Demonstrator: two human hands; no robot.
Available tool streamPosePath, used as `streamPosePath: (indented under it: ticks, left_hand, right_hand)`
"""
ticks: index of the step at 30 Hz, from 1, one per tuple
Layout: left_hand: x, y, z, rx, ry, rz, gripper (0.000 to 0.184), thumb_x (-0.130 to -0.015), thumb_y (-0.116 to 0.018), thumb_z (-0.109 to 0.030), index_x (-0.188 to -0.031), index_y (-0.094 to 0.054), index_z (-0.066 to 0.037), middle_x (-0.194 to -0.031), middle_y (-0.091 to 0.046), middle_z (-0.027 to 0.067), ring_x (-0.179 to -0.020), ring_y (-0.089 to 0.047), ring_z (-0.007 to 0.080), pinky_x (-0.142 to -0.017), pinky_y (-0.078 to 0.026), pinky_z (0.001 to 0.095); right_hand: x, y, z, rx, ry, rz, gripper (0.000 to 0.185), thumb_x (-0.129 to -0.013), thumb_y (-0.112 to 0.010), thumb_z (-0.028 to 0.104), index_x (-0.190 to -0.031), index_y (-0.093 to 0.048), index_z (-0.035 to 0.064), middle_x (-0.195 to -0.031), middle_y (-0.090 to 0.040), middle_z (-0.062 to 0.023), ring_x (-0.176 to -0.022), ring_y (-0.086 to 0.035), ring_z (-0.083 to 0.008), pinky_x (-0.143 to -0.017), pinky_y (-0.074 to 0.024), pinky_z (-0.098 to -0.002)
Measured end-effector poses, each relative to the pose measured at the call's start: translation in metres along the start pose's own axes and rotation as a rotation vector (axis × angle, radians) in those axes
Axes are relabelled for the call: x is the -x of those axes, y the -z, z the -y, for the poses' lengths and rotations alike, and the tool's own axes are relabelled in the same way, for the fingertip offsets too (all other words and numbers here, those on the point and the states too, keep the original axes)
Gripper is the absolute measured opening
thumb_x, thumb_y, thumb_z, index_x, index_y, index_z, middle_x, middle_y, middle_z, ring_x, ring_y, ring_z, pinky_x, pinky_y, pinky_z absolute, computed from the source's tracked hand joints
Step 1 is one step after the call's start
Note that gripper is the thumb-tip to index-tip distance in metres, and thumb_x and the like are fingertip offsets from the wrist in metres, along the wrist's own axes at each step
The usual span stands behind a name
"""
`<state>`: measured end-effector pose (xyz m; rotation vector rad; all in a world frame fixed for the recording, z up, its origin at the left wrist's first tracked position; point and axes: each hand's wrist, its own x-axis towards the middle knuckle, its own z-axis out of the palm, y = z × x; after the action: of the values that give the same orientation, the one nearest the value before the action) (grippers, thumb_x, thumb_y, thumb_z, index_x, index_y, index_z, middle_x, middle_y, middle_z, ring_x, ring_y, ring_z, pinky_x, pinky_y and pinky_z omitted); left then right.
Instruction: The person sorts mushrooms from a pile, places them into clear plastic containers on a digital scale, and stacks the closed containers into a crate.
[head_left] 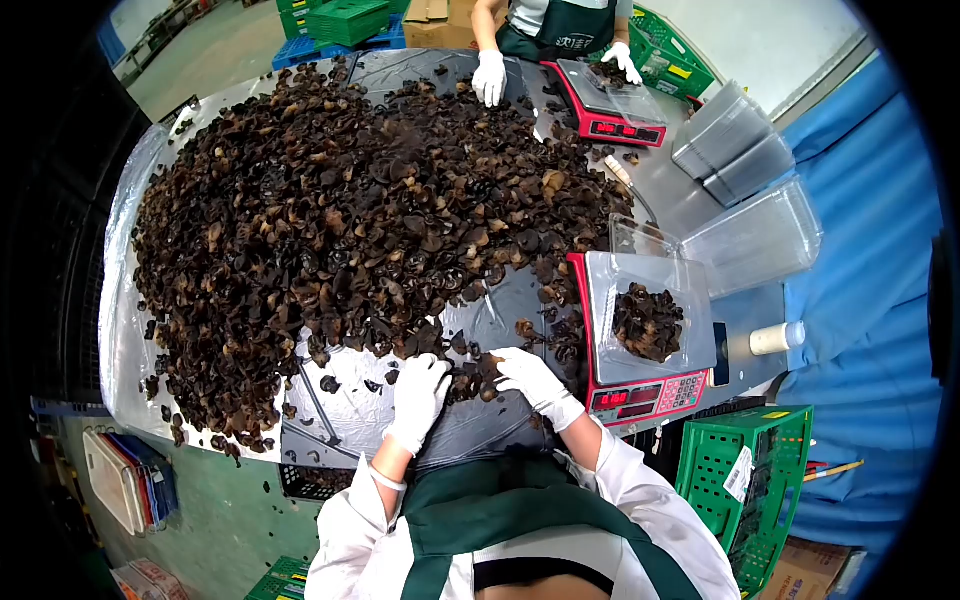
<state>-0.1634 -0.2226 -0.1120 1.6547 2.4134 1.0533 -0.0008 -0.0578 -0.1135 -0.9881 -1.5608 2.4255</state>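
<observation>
A broad heap of dark brown wood ear mushrooms (330, 210) covers much of the table. At its near edge, my left hand (420, 398), in a white glove, has its fingers curled against a few loose pieces. My right hand (535, 384), also gloved, closes thumb and fingers on some wood ear mushrooms from the other side. Between the two hands lies a small cluster (468, 380) of them. To the right stands a red scale (640, 398) with lit red digits. On its plate, a clear plastic box (602, 345) holds a portion of mushrooms.
Across the table, a co-worker's gloved hands (490, 80) are near the heap and a second red scale (625, 130). Clear plastic boxes (760, 240) stand at the right, beside a white bottle (777, 338). Green crates (745, 480) flank the table's near right corner.
</observation>
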Motion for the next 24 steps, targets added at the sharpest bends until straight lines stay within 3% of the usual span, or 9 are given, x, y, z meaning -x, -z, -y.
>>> streamPosePath:
  ticks: [5, 11, 12, 13, 16, 19, 21, 23, 24]
  left_hand:
    - [0.019, 0.001, 0.017, 0.096, 0.094, -0.033, 0.009, -0.08, -0.065, -0.01, -0.085, -0.059, -0.006, -0.084, -0.057, 0.0115, -0.08, -0.057, 0.0312, -0.069, -0.048, 0.0386]
    - [0.03, 0.025, 0.019, 0.371, 0.294, -0.074, 0.005, -0.084, -0.061, -0.006, -0.084, -0.058, -0.003, -0.09, -0.059, 0.0138, -0.082, -0.058, 0.0282, -0.073, -0.047, 0.0335]
    - [0.03, 0.029, 0.019, 0.409, 0.294, -0.096, 0.004, -0.087, -0.06, -0.007, -0.087, -0.057, -0.004, -0.094, -0.06, 0.0108, -0.081, -0.057, 0.0205, -0.074, -0.047, 0.0308]
    - [0.031, 0.033, 0.017, 0.408, 0.295, -0.097, 0.004, -0.087, -0.06, -0.007, -0.087, -0.057, -0.004, -0.094, -0.06, 0.0108, -0.081, -0.057, 0.0205, -0.074, -0.047, 0.0308]
    - [0.035, 0.042, 0.017, 1.006, 0.695, -0.073, 0.008, -0.094, -0.057, -0.015, -0.095, -0.055, -0.008, -0.096, -0.058, 0.0009, -0.083, -0.052, 0.008, -0.071, -0.047, 0.0243]
    - [0.036, 0.049, 0.017, 1.188, 0.928, -0.089, 0.008, -0.094, -0.057, -0.018, -0.096, -0.056, -0.011, -0.093, -0.054, -0.0016, -0.081, -0.051, 0.0074, -0.072, -0.047, 0.0237]
    - [0.039, 0.045, 0.019, 1.229, 0.946, -0.108, 0.009, -0.094, -0.057, -0.021, -0.099, -0.055, -0.014, -0.091, -0.052, -0.0035, -0.079, -0.05, 0.007, -0.073, -0.048, 0.0249]
    - [0.046, 0.039, 0.026, 1.415, 0.927, -0.118, 0.01, -0.094, -0.056, -0.02, -0.102, -0.054, -0.014, -0.091, -0.051, -0.0033, -0.078, -0.051, 0.0079, -0.074, -0.049, 0.027]
    - [0.049, 0.038, 0.029, 1.415, 0.928, -0.117, 0.01, -0.094, -0.056, -0.02, -0.102, -0.054, -0.014, -0.091, -0.051, -0.0033, -0.078, -0.051, 0.0079, -0.074, -0.049, 0.027]
  right_hand:
    - [-0.004, 0.019, -0.029, -0.529, 0.055, 0.241, 0.034, -0.096, -0.052, 0.018, -0.127, -0.052, 0.0043, -0.115, -0.061, -0.0079, -0.094, -0.062, -0.019, -0.08, -0.0529, -0.0329]
    - [-0.004, 0.016, -0.024, -0.628, 0.052, 0.147, 0.029, -0.098, -0.048, 0.023, -0.121, -0.056, 0.0078, -0.111, -0.063, -0.0066, -0.095, -0.06, -0.0214, -0.082, -0.0501, -0.0375]
    - [-0.004, 0.015, -0.022, -0.477, 0.111, 0.14, 0.028, -0.098, -0.047, 0.024, -0.12, -0.056, 0.008, -0.11, -0.063, -0.0065, -0.095, -0.06, -0.0212, -0.081, -0.0502, -0.0376]
    - [-0.004, 0.014, -0.02, -0.325, 0.169, 0.124, 0.027, -0.098, -0.047, 0.024, -0.118, -0.056, 0.0083, -0.109, -0.063, -0.0064, -0.094, -0.06, -0.021, -0.08, -0.0503, -0.0378]
    - [-0.006, 0.003, -0.02, -0.397, 0.094, 0.038, 0.028, -0.099, -0.046, 0.028, -0.116, -0.056, 0.0083, -0.106, -0.063, -0.0072, -0.094, -0.06, -0.0227, -0.077, -0.0501, -0.0401]
    - [-0.001, -0.012, -0.013, -0.178, 0.213, 0.041, 0.029, -0.099, -0.046, 0.03, -0.114, -0.057, 0.0089, -0.104, -0.062, -0.0083, -0.095, -0.059, -0.0236, -0.075, -0.0501, -0.0417]
    - [0.004, -0.017, -0.002, -0.007, 0.286, 0.027, 0.029, -0.099, -0.046, 0.033, -0.111, -0.058, 0.0094, -0.103, -0.062, -0.0093, -0.096, -0.058, -0.0241, -0.074, -0.05, -0.0427]
    - [0.005, -0.012, 0.008, -0.711, 0.014, 0.173, 0.015, -0.093, -0.06, 0.018, -0.1, -0.059, 0.0052, -0.096, -0.063, -0.0066, -0.094, -0.06, -0.0163, -0.074, -0.0512, -0.0293]
    - [0.005, -0.011, 0.013, -0.478, -0.028, 0.069, 0.012, -0.089, -0.064, 0.016, -0.097, -0.063, 0.0065, -0.09, -0.065, -0.0052, -0.084, -0.06, -0.0137, -0.071, -0.0494, -0.026]
